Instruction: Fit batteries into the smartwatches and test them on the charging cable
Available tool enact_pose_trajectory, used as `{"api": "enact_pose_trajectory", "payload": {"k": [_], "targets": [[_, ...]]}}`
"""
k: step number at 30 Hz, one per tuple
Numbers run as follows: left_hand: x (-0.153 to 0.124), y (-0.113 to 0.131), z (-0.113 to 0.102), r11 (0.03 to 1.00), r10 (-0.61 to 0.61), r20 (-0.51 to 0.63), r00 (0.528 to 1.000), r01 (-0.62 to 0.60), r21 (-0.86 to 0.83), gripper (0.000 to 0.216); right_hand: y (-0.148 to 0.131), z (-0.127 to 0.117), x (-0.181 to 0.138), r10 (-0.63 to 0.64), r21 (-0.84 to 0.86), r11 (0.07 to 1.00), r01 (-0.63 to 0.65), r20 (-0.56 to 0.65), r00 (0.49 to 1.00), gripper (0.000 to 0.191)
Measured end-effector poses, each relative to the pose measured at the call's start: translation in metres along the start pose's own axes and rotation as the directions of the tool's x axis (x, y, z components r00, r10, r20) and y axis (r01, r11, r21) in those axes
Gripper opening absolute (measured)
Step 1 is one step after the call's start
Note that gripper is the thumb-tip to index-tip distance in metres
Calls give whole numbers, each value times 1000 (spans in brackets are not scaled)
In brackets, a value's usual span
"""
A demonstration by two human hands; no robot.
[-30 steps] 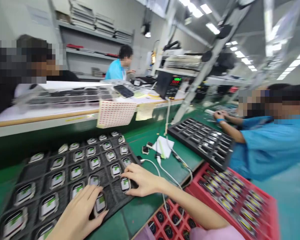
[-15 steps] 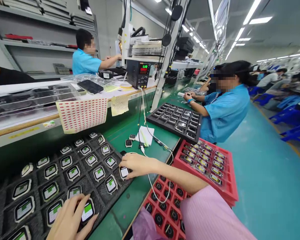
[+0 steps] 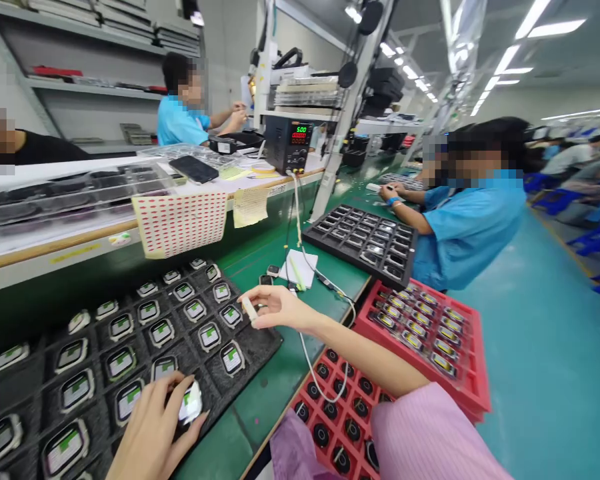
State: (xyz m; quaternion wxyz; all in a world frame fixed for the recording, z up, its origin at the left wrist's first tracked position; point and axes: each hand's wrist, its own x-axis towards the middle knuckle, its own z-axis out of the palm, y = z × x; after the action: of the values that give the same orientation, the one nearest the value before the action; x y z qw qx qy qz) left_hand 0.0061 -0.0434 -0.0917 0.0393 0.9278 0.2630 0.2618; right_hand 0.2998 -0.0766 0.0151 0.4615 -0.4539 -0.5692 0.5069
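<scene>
— Black tray (image 3: 260, 340) below me; my right hand (image 3: 283, 309)?
— Pinching a watch (image 3: 250, 309) edge-on, above its right end.
— And my left hand (image 3: 153, 419)?
— Grasping another watch (image 3: 192, 403) at the tray's near edge.

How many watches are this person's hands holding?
2: a watch in the left hand, at the near black tray, and a second watch, seen edge-on, in the right hand. Others may be hidden.

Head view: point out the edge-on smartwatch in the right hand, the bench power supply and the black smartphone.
Edge-on smartwatch (image 3: 250, 309): head view, on its pale casing side.
Bench power supply (image 3: 293, 148): head view, on its front panel.
Black smartphone (image 3: 194, 169): head view, mid-screen.
</scene>
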Motion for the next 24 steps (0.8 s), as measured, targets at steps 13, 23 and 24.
{"api": "enact_pose_trajectory", "payload": {"k": [13, 23, 24], "targets": [[19, 20, -27, 979, -175, 164, 971, 190, -79, 32, -12, 73, 24, 9, 222, 975, -14, 23, 1000, 52], [19, 20, -27, 980, -171, 163, 972, 185, -78, 34, -20, 87, 23, 4, 101, 995, 7, -110, 994, 28], [19, 20, -27, 981, -168, 160, 973, 182, -74, 35, -21, 86, 22, 0, 116, 993, 11, -96, 995, 29]]}}
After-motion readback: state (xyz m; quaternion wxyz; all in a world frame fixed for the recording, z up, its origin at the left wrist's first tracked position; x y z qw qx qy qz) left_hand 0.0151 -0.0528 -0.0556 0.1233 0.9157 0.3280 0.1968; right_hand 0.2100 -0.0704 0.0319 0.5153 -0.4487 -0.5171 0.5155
